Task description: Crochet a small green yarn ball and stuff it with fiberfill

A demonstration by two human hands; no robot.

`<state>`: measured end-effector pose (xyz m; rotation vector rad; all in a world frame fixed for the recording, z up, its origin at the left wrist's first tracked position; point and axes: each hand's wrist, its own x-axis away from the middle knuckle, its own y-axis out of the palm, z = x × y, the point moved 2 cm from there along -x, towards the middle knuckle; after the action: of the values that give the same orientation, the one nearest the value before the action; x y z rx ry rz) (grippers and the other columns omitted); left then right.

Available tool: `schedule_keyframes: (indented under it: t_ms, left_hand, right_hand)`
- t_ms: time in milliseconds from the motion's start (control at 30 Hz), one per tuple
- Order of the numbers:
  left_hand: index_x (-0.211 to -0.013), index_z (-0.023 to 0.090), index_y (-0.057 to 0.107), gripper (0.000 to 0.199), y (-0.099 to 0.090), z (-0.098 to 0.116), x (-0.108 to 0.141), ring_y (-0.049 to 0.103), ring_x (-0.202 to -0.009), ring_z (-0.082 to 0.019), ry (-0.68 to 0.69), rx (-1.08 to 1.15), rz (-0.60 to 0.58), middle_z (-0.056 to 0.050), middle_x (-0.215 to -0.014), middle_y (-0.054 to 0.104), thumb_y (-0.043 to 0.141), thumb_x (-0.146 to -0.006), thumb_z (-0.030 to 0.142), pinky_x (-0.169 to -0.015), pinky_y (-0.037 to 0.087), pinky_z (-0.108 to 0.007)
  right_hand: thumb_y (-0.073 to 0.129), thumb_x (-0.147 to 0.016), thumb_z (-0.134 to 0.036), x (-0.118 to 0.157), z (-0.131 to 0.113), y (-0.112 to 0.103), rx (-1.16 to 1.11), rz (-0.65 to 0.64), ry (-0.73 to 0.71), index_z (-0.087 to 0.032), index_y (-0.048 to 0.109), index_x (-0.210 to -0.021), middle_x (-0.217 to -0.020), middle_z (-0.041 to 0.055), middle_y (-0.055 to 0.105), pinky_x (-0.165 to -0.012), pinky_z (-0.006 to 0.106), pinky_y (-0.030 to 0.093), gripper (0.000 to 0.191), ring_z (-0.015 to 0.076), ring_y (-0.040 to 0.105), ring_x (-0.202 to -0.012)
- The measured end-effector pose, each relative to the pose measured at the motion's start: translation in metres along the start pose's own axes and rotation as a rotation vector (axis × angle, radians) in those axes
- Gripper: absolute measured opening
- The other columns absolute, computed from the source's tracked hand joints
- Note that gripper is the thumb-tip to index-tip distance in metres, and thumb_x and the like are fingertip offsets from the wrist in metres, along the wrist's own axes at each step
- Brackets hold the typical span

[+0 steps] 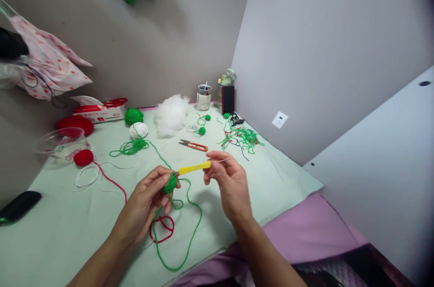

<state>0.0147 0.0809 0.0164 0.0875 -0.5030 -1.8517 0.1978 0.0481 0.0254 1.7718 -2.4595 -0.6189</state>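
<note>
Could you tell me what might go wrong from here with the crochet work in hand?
1. The green yarn trails in loose loops over a red yarn loop under the left hand; pulling could tangle them.
2. The right hand pinches the yellow-handled crochet hook only with its fingertips, so it might slip off the small green crocheted piece.
3. The orange thread snips lie close ahead, where trailing yarn might catch on them.

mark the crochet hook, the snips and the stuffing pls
crochet hook (194,168): head view, middle of the yellow handle.
snips (196,145): head view, orange handle.
stuffing (171,115): head view, centre of the white fluff.
</note>
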Motion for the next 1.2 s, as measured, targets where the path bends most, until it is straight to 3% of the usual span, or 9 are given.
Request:
schedule_keyframes:
  t_ms: [167, 400, 467, 600, 667, 833, 1033, 1200]
  left_hand:
    - [-0.081, 0.017, 0.065, 0.036, -0.004, -0.002, -0.001, 0.041, -0.047, -0.004, -0.024, 0.025, 0.002, 0.001, -0.079, 0.068, 0.089, -0.078, 0.044, -0.040, 0.043, -0.015]
    - [-0.083, 0.017, 0.064, 0.035, -0.003, -0.003, 0.000, 0.041, -0.047, -0.003, -0.045, 0.047, -0.019, 0.001, -0.082, 0.069, 0.088, -0.080, 0.043, -0.040, 0.044, -0.015]
    - [-0.083, 0.017, 0.065, 0.039, 0.001, -0.001, 0.001, 0.041, -0.046, -0.002, -0.045, 0.067, -0.014, 0.002, -0.081, 0.068, 0.091, -0.076, 0.045, -0.039, 0.043, -0.015]
    - [-0.084, 0.016, 0.068, 0.042, 0.013, 0.002, 0.004, 0.045, -0.046, -0.004, -0.069, 0.110, -0.101, 0.005, -0.069, 0.059, 0.094, -0.072, 0.046, -0.040, 0.045, -0.017]
    - [-0.090, 0.017, 0.068, 0.042, 0.016, 0.001, 0.005, 0.047, -0.046, -0.005, -0.077, 0.145, -0.123, 0.007, -0.067, 0.056, 0.095, -0.072, 0.044, -0.042, 0.047, -0.018]
    - [-0.103, 0.016, 0.069, 0.042, 0.018, -0.002, 0.008, 0.052, -0.052, -0.006, -0.085, 0.192, -0.164, 0.005, -0.070, 0.059, 0.093, -0.077, 0.039, -0.048, 0.051, -0.019]
    - [-0.103, 0.018, 0.064, 0.039, 0.018, -0.003, 0.012, 0.052, -0.052, -0.006, -0.082, 0.181, -0.220, -0.001, -0.083, 0.068, 0.088, -0.082, 0.040, -0.051, 0.050, -0.021]
    - [-0.103, 0.018, 0.062, 0.038, 0.017, -0.002, 0.015, 0.054, -0.055, -0.007, -0.049, 0.143, -0.181, 0.001, -0.083, 0.067, 0.086, -0.084, 0.042, -0.055, 0.051, -0.024]
  right_hand:
    - [0.082, -0.085, -0.041, -0.004, -0.007, -0.008, -0.032, 0.086, -0.048, -0.019, 0.078, -0.083, -0.071, 0.0030, 0.076, -0.056, 0.028, 0.059, 0.022, 0.0145, 0.067, -0.057]
    - [0.075, -0.090, -0.050, -0.005, -0.007, -0.010, -0.005, 0.097, -0.044, -0.019, 0.079, -0.087, -0.072, 0.0038, 0.074, -0.059, 0.031, 0.059, 0.031, 0.0154, 0.066, -0.060]
    - [0.075, -0.092, -0.048, -0.003, -0.007, -0.008, 0.075, 0.039, -0.071, -0.021, 0.080, -0.093, -0.076, 0.0028, 0.073, -0.066, 0.031, 0.058, 0.027, 0.0157, 0.065, -0.065]
    - [0.078, -0.092, -0.038, 0.005, -0.005, 0.006, 0.286, -0.271, -0.137, -0.026, 0.084, -0.101, -0.096, 0.0050, 0.073, -0.081, 0.033, 0.057, 0.016, 0.0195, 0.067, -0.087]
    - [0.075, -0.095, -0.036, 0.008, -0.003, 0.012, 0.289, -0.343, -0.167, -0.029, 0.085, -0.104, -0.100, 0.0055, 0.072, -0.081, 0.033, 0.057, 0.015, 0.0193, 0.067, -0.089]
    - [0.070, -0.099, -0.038, 0.010, 0.001, 0.014, 0.159, -0.296, -0.140, -0.030, 0.085, -0.103, -0.092, 0.0026, 0.073, -0.076, 0.031, 0.057, 0.018, 0.0156, 0.066, -0.075]
    - [0.073, -0.097, -0.044, 0.010, 0.013, 0.008, 0.043, -0.259, 0.018, -0.029, 0.085, -0.100, -0.085, 0.0013, 0.074, -0.077, 0.030, 0.057, 0.019, 0.0160, 0.069, -0.077]
    - [0.072, -0.099, -0.040, 0.012, 0.015, 0.007, 0.123, -0.285, -0.090, -0.032, 0.085, -0.101, -0.093, 0.0016, 0.077, -0.079, 0.027, 0.057, 0.015, 0.0157, 0.070, -0.084]
